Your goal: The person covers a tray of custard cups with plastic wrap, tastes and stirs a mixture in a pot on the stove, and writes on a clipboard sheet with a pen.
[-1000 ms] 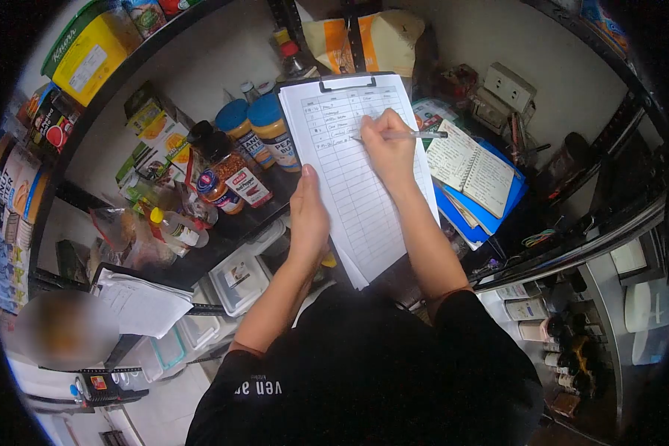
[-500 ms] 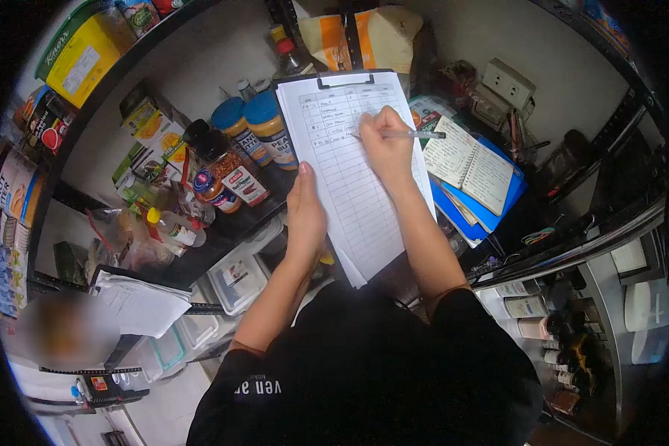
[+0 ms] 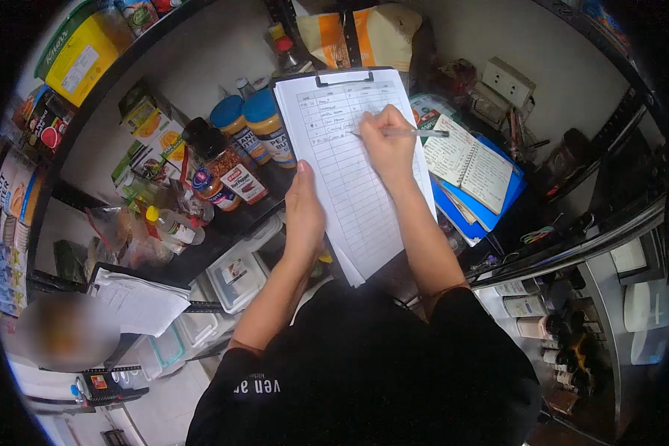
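Observation:
A clipboard (image 3: 284, 83) with a stack of printed table sheets (image 3: 364, 215) is tilted in front of my chest. My left hand (image 3: 305, 212) grips its left edge, thumb on top of the paper and the other fingers hidden beneath. My right hand (image 3: 390, 149) rests on the sheet with its fingers closed around a pen (image 3: 427, 133), the tip at a handwritten row. Several upper rows carry handwriting; the lower rows are blank. Right of the clipboard, an open spiral notebook (image 3: 468, 160) with handwritten pages lies on a blue folder (image 3: 507, 195).
On the shelf at left stand peanut butter jars (image 3: 267, 123), a red pepper bottle (image 3: 239, 178) and a yellow-capped bottle (image 3: 175, 225). Lidded plastic containers (image 3: 238, 282) sit below. Another clipboard of papers (image 3: 143, 301) is at lower left, beside a blurred patch.
The pen tip and my right hand have shifted very slightly along the written row, where a little more writing shows. My left hand keeps its grip on the clipboard.

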`<state>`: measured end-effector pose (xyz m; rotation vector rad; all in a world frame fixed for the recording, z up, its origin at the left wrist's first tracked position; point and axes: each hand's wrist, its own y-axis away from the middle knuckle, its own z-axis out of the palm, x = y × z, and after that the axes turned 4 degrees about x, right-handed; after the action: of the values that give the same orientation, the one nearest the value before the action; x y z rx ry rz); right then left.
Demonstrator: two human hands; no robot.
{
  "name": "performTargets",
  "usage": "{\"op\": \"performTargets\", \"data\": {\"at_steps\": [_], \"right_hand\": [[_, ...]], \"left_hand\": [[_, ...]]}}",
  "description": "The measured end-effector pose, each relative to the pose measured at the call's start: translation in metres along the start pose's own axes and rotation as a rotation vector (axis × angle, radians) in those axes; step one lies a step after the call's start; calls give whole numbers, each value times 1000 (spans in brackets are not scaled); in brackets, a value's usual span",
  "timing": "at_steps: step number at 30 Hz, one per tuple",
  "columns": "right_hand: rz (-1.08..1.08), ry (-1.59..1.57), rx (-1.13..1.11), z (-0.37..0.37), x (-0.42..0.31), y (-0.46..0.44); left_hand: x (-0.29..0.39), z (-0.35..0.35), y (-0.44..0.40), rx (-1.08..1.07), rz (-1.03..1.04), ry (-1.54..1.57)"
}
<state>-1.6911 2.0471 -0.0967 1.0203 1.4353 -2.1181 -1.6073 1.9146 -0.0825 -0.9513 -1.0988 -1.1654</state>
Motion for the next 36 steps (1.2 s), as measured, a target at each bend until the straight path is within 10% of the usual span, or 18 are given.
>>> {"op": "performTargets", "data": {"at_steps": [36], "right_hand": [[-13, -6, 2, 0, 5, -1]], "left_hand": [[10, 6, 7, -3, -3, 83]]}}
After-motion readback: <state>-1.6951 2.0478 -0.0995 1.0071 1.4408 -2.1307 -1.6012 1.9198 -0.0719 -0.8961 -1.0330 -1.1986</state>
